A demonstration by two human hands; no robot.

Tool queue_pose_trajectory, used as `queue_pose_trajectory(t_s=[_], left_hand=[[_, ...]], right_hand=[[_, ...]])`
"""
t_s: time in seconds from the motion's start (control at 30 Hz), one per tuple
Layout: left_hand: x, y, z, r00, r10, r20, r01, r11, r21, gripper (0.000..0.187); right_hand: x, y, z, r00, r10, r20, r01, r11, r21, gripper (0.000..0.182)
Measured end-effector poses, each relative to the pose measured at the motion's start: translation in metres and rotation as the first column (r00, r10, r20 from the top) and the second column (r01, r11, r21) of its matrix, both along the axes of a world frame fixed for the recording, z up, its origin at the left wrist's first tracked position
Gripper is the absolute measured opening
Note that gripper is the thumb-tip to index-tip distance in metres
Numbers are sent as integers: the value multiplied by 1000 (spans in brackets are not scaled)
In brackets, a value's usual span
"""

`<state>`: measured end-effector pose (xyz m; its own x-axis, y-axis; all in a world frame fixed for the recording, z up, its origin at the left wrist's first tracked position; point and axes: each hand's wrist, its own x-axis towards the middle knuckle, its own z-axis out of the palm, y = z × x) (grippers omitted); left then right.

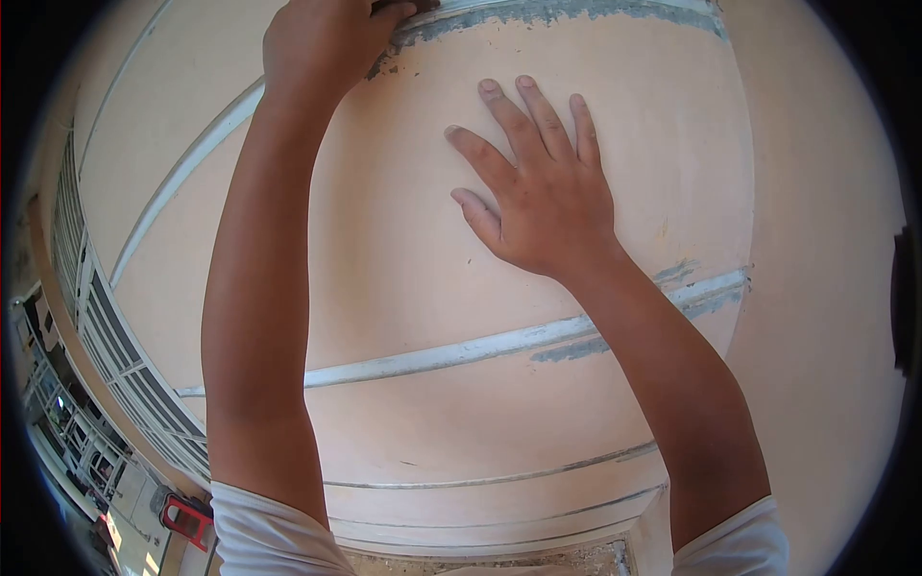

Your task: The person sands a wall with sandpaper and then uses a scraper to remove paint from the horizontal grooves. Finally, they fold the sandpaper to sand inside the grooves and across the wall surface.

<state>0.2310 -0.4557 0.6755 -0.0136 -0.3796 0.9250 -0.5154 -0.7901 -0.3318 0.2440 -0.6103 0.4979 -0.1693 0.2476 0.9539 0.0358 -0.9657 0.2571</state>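
My right hand (547, 182) lies flat against a peach-painted wall (403, 240), fingers spread, holding nothing. My left hand (327, 43) is raised to the top edge of the view, its fingers bent together and partly cut off. Something dark shows by its fingertips, too little of it to name. Beside that hand runs an upper pale strip (567, 8) with a ragged grey patch (499, 21) along its lower side. Below my right hand a second pale strip (442, 358) crosses the wall at a slant, with grey smears (576, 349) under it.
Thin grooves (499, 477) cross the lower wall. At the left stands a white metal railing (115, 336), with a red plastic stool (187, 518) low beside it. A wall corner runs down the right side, and a dark object (901, 302) sits at the far right edge.
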Motion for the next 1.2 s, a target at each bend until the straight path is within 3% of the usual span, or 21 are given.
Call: queue_pose_trajectory(t_s=[0.07,0.13,0.2,0.33,0.43,0.47,0.5,0.53,0.63,0.73,0.8,0.87,0.93,1.03,1.1,1.2], left_hand=[[-2,-41,3,981,-53,188,28,991,133,21],[1,-84,10,960,-5,282,-46,984,174,20],[-4,-70,7,967,-11,254,-35,984,176,19],[43,43,0,982,-31,187,35,999,-18,25],[27,37,-5,993,-17,121,26,997,-66,27],[22,12,-2,988,140,65,-131,983,-130,26],[2,-10,-10,971,-76,226,58,995,82,18],[-3,-35,0,992,2,129,-15,995,99,17],[-1,-35,5,992,29,125,-40,995,88,19],[11,41,-6,991,60,116,-57,998,-29,21],[-2,69,-6,984,100,-149,-129,972,-197,21],[23,68,0,990,94,-103,-110,982,-153,21],[36,50,-2,949,35,312,-60,996,72,23],[18,68,-11,977,74,202,-86,995,51,24],[56,112,-2,971,100,217,-76,991,-113,16],[73,158,1,962,67,266,-20,984,-175,17]], right_hand=[[0,-1,-1,1000,1,-5,-1,1000,-5,44],[0,1,0,1000,-7,9,7,1000,-7,44],[-1,-1,1,1000,-19,-4,18,1000,-9,44],[-1,-4,3,1000,-2,6,2,1000,-22,44],[0,2,-3,1000,11,-22,-11,1000,-5,44],[-1,0,-2,1000,-7,-28,7,1000,-6,44],[-2,0,1,999,-29,-18,29,1000,-7,44],[-2,1,1,1000,-21,-14,21,1000,-14,44],[-5,-2,2,997,-62,-43,62,998,-21,46],[-4,-3,2,997,-65,-38,64,997,-32,48],[-5,-1,3,997,-62,-35,61,998,-30,48],[-6,1,2,995,-71,-64,70,997,-15,48],[-5,0,2,991,-124,-60,123,992,-19,48],[-6,-1,1,987,-137,-85,134,990,-34,47],[-8,-1,0,986,-158,-58,156,987,-25,47],[-10,0,1,982,-154,-107,152,988,-22,47]])
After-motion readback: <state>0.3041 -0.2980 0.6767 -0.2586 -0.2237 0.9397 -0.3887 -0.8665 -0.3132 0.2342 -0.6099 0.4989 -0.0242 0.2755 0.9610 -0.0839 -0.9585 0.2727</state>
